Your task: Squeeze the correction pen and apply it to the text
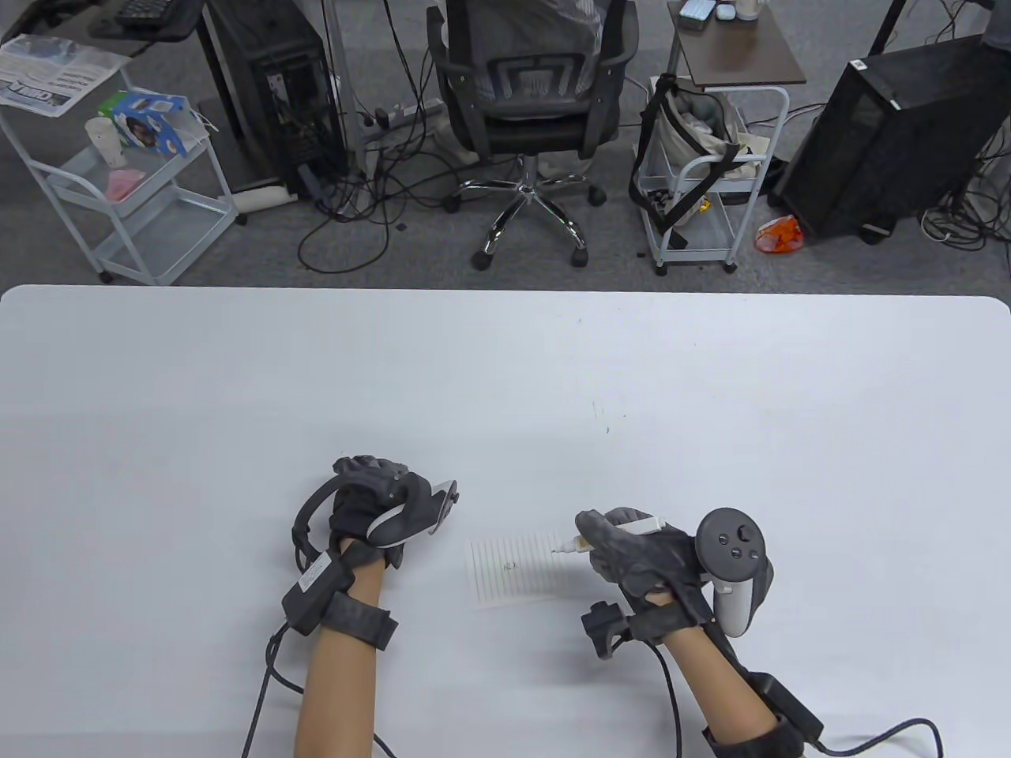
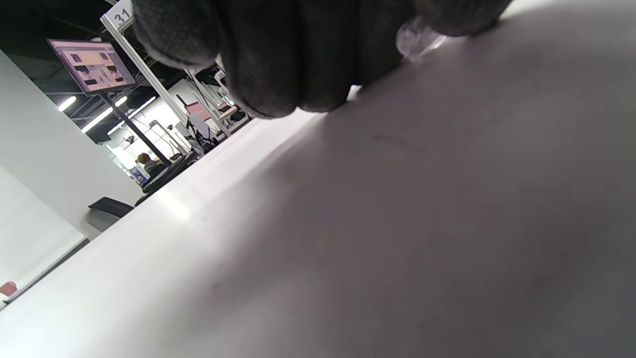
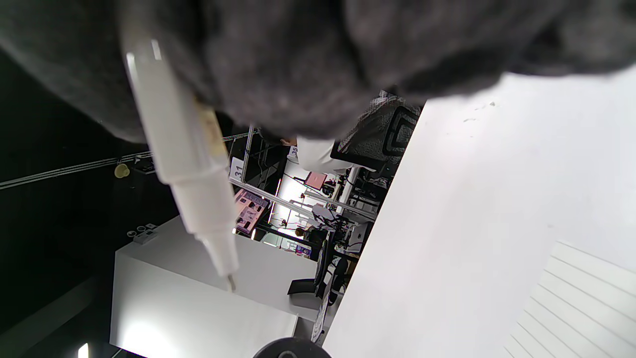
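A small lined paper [image 1: 517,570] lies on the white table [image 1: 505,379] with a small dark scribble of text [image 1: 509,565] on it. My right hand [image 1: 632,549] grips a white correction pen [image 1: 614,535], uncapped, its thin tip [image 1: 557,550] pointing left over the paper's right edge. In the right wrist view the pen [image 3: 184,159] hangs from my gloved fingers [image 3: 278,64] with its metal tip in the air, and the paper [image 3: 576,303] shows at lower right. My left hand [image 1: 371,505] rests curled on the table left of the paper, holding a small clear piece, probably the cap [image 2: 415,37].
An office chair [image 1: 529,103], wire carts [image 1: 134,174], computer towers [image 1: 892,134] and cables stand on the floor beyond the table's far edge. Cables trail from both wrists to the near edge.
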